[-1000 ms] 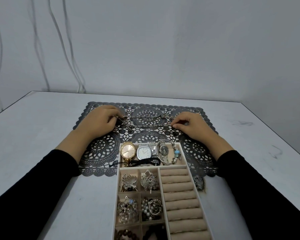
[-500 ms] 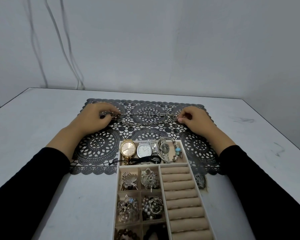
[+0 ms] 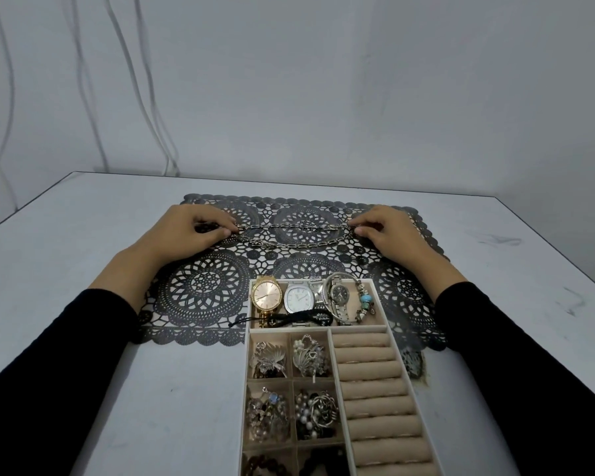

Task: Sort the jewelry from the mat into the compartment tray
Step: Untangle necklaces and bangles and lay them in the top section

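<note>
A silver link chain (image 3: 294, 236) lies stretched across the back of the dark lace mat (image 3: 203, 290). My left hand (image 3: 193, 231) pinches its left end and my right hand (image 3: 385, 231) pinches its right end, both resting low on the mat. The beige compartment tray (image 3: 390, 341) stands in front, overlapping the mat's near edge. Its top compartment holds a gold watch (image 3: 267, 297), a white-faced watch (image 3: 299, 297), a silver watch (image 3: 339, 295), a bead bracelet (image 3: 364, 300) and a black cord bracelet (image 3: 289, 318). The small left compartments hold brooches and beaded pieces.
Ring rolls (image 3: 375, 389) fill the tray's right column. The grey table (image 3: 66, 252) ends at a wall behind, where white cables (image 3: 141, 97) hang. A small dark patch (image 3: 413, 364) lies right of the tray.
Both hands have moved apart along the mat, pulling the chain out longer between them. The view has tilted slightly.
</note>
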Available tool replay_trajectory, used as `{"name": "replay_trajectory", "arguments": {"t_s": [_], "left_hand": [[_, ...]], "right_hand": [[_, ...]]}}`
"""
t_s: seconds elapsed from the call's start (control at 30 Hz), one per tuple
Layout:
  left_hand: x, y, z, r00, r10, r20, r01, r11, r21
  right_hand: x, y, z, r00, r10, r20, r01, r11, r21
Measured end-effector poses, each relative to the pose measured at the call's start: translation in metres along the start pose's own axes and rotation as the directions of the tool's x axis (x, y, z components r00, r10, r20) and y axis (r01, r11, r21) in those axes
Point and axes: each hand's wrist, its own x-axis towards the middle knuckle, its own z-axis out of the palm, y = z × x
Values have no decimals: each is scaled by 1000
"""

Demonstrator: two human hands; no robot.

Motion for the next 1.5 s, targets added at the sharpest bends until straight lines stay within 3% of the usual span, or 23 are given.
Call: {"name": "replay_trajectory", "arguments": {"t_s": [0.53, 0.9, 1.17, 1.4, 1.5], "left_hand": [[-3, 9, 5, 999, -32, -10, 32, 999, 11], [-1, 16, 11, 1000, 18, -17, -14, 976, 219], [-9, 20, 13, 984, 178, -15, -161, 921, 355], [-22, 35, 10, 989, 80, -125, -60, 986, 155], [-29, 43, 6, 982, 29, -185, -21, 999, 45]], "right_hand": [[-19, 13, -19, 995, 71, -72, -67, 996, 52], [-24, 8, -19, 991, 118, -60, -119, 993, -5], [-33, 5, -20, 994, 71, -89, -71, 997, 4], [-47, -6, -28, 973, 147, -177, -110, 973, 202], [-55, -10, -33, 959, 219, -182, -142, 921, 364]]}}
